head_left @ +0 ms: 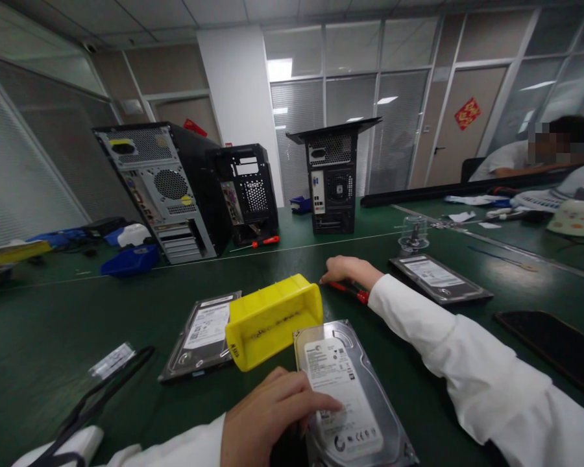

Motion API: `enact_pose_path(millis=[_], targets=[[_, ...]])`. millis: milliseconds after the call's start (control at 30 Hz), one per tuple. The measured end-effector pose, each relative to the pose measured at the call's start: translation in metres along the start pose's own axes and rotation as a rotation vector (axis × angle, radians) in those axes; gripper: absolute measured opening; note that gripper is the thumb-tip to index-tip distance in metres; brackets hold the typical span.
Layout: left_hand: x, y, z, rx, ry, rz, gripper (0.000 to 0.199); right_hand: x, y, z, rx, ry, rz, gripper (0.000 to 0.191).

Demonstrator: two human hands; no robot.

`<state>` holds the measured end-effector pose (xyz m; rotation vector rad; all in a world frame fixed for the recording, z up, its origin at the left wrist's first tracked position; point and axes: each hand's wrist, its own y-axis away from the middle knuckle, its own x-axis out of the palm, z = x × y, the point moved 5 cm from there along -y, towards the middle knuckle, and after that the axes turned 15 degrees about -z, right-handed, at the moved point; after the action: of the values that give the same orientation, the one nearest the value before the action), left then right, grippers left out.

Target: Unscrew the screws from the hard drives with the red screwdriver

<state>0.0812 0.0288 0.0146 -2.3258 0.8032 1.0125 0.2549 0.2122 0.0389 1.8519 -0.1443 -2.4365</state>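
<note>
A silver hard drive (365,389) with a white label lies before me, tilted to the right. My left hand (282,405) grips its left edge, the index finger resting on the label and the thumb side hidden below. Farther forward, my right hand (345,269) is closed, its fingertips down by the right end of a yellow bin (272,295). A tool with a red and black handle (353,292) shows under that hand; its front part is hidden. The bin lies on its side, open toward me, with small screws (277,324) inside.
Two more hard drives (207,331) (438,279) flank the bin. Behind stand computer cases (199,188) (333,181) and a red screwdriver (265,241). A black cable (107,383) is at left, a dark phone-like slab (549,344) at right. Another person (506,159) sits at far right.
</note>
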Motion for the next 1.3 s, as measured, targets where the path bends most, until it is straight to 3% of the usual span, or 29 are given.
enact_pose_path(millis=[100, 200, 300, 367, 433, 567, 667, 933, 1133, 1300], targets=[[-0.001, 0.0, 0.0, -0.002, 0.008, 0.014, 0.06, -0.017, 0.008, 0.005, -0.156, 0.0, -0.008, 0.033], [0.0, 0.0, 0.0, 0.02, 0.023, 0.005, 0.057, -0.044, 0.027, 0.012, -0.387, -0.086, 0.01, 0.072], [0.004, -0.001, 0.005, 0.028, 0.025, -0.018, 0.057, -0.064, 0.053, 0.03, -0.662, -0.193, 0.023, 0.082], [0.007, -0.003, 0.009, 0.009, 0.019, -0.006, 0.058, -0.063, 0.066, 0.046, -0.815, -0.191, 0.033, 0.087], [0.008, -0.004, 0.011, 0.001, 0.019, 0.015, 0.059, -0.052, 0.07, 0.06, -0.877, -0.141, 0.03, 0.09], [0.005, -0.004, 0.005, 0.007, 0.024, 0.031, 0.059, -0.028, 0.062, 0.075, -0.929, -0.054, 0.033, 0.068], [0.002, -0.003, 0.002, -0.015, 0.011, 0.035, 0.058, -0.025, 0.056, 0.074, -0.93, -0.043, 0.003, 0.058], [0.004, 0.001, 0.005, 0.013, -0.034, 0.021, 0.055, -0.04, 0.048, 0.065, -0.817, -0.001, -0.173, 0.055], [0.008, 0.005, 0.005, 0.036, -0.082, -0.041, 0.056, -0.04, 0.028, 0.052, -0.734, -0.009, -0.293, 0.06], [0.008, 0.004, 0.004, 0.019, -0.065, -0.041, 0.059, -0.034, 0.016, 0.043, -0.7, -0.016, -0.295, 0.063]])
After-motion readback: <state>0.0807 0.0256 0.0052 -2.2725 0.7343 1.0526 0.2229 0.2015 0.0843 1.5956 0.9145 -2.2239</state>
